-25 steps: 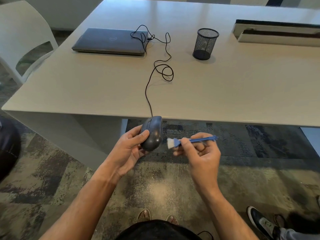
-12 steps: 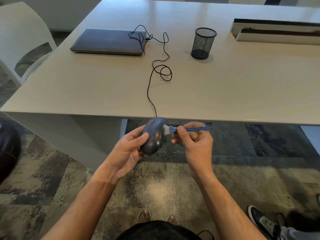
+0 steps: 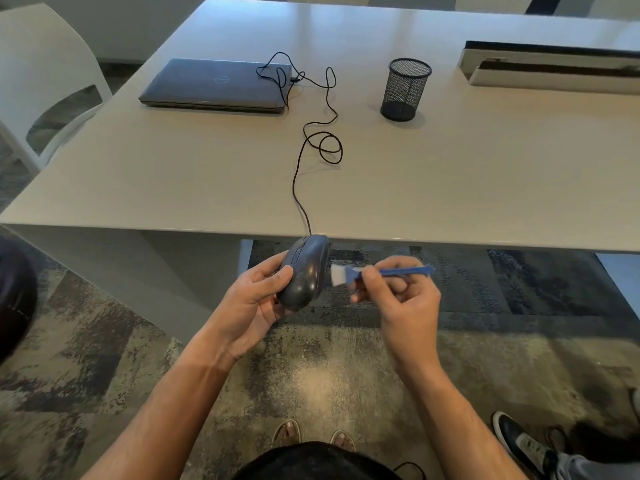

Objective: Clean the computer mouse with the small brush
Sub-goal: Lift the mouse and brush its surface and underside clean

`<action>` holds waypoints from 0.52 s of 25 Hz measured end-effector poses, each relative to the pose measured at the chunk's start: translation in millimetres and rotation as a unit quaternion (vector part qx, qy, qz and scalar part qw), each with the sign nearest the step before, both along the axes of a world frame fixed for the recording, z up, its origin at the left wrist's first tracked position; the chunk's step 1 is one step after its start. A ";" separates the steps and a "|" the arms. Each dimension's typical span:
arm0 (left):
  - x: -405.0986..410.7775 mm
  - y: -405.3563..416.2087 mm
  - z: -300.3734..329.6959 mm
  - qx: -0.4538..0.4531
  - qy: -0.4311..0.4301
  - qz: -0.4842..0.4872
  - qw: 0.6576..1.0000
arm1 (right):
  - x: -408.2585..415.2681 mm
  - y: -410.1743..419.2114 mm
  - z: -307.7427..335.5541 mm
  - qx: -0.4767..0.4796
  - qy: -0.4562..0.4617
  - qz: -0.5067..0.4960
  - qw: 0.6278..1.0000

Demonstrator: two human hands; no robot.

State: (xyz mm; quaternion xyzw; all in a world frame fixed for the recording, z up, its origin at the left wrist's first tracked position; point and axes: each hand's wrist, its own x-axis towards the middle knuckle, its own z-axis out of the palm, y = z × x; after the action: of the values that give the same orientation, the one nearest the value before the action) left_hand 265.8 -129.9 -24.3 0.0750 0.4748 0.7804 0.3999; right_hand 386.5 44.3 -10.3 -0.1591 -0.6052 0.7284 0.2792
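Note:
My left hand grips a dark wired computer mouse in the air just below the table's front edge, thumb on its top. My right hand pinches a small blue brush by its handle. The brush's white bristles point left and sit right beside the mouse's right side; I cannot tell whether they touch it. The mouse's black cable runs up over the table edge, loops, and ends at the laptop.
A closed grey laptop lies at the back left of the pale table. A black mesh pen cup stands behind the cable loop. A long white box is at the back right, a white chair at left, someone's shoe bottom right.
The brush was against the mouse's upper right side half a second ago; my right hand has since drawn it down and slightly right, bristles now just off the mouse's flank. My left hand held steady.

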 end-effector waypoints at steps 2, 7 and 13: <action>2.5 0.8 1.7 -0.002 0.006 -0.007 1.000 | -13.4 9.7 2.6 -0.068 -0.029 -0.031 0.997; 5.8 2.7 3.0 -0.007 0.006 0.000 1.000 | -30.7 10.6 3.5 -0.112 -0.074 -0.001 0.991; 3.5 -3.2 -1.4 -0.024 0.020 0.018 0.999 | -3.6 -12.7 1.9 -0.102 -0.044 0.084 0.990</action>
State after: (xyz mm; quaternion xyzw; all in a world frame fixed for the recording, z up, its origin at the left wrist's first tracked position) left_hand 269.3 -133.2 -25.7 0.0719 0.5023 0.7744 0.3778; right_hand 383.0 31.5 -8.4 -0.1674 -0.5506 0.7995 0.1719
